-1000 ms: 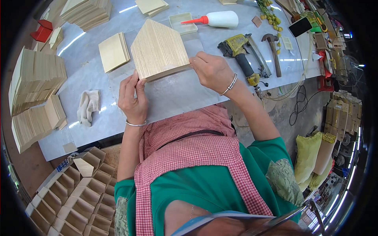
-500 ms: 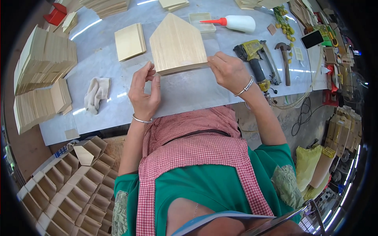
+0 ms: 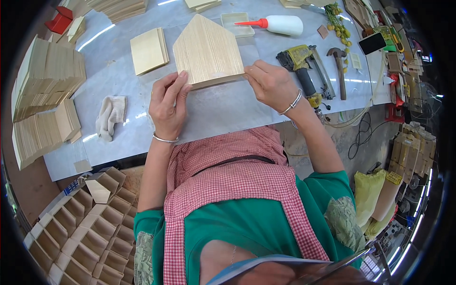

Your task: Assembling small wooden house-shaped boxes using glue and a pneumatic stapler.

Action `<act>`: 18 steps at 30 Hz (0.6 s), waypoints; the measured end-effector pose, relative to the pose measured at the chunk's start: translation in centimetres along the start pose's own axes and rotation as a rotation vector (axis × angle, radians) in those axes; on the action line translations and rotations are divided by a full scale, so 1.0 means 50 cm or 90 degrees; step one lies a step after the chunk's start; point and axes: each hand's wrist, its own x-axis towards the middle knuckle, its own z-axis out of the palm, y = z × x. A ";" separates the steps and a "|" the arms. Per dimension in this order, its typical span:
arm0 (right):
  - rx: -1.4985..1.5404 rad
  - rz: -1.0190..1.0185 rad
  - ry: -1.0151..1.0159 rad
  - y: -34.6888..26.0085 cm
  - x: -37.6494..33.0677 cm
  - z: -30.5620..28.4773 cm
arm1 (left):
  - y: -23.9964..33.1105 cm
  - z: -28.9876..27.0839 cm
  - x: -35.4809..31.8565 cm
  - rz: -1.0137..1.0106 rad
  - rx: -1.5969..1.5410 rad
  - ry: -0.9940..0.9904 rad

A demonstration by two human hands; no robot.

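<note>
The wooden house (image 3: 208, 51) sits between left hand (image 3: 167, 103) and right hand (image 3: 273, 86). Nearly closed, both pinch its near corners.

Across our glossy grey worktop (image 3: 228, 111), we see a house-shaped wooden piece (image 3: 209, 52), stacked panels (image 3: 147, 52), white glove (image 3: 112, 115), bottle (image 3: 286, 25), nail gun (image 3: 304, 78) and hammer (image 3: 341, 73).

Filmed from the wearer's head, left fisheye of a side-by-side pair; lens is pointed steeply down, the red-and-white checked cloth apron (image 3: 232, 186) seen from above, close, the bare left hand (image 3: 167, 103) and bare right hand (image 3: 271, 85) a bit farther off, the shiny pale-grey flat tabletop (image 3: 135, 94) taken in beyond; straight edges are bent toward the rim, corners blacked out by the round field
</note>
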 end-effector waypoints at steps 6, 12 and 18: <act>0.000 -0.004 0.015 -0.001 -0.001 -0.001 | 0.008 0.004 -0.002 -0.022 0.005 -0.004; -0.001 0.060 0.033 0.014 -0.024 -0.016 | 0.008 0.006 -0.001 -0.008 0.019 0.002; -0.288 0.397 0.006 0.126 -0.143 -0.077 | 0.017 0.006 0.000 -0.015 0.031 0.000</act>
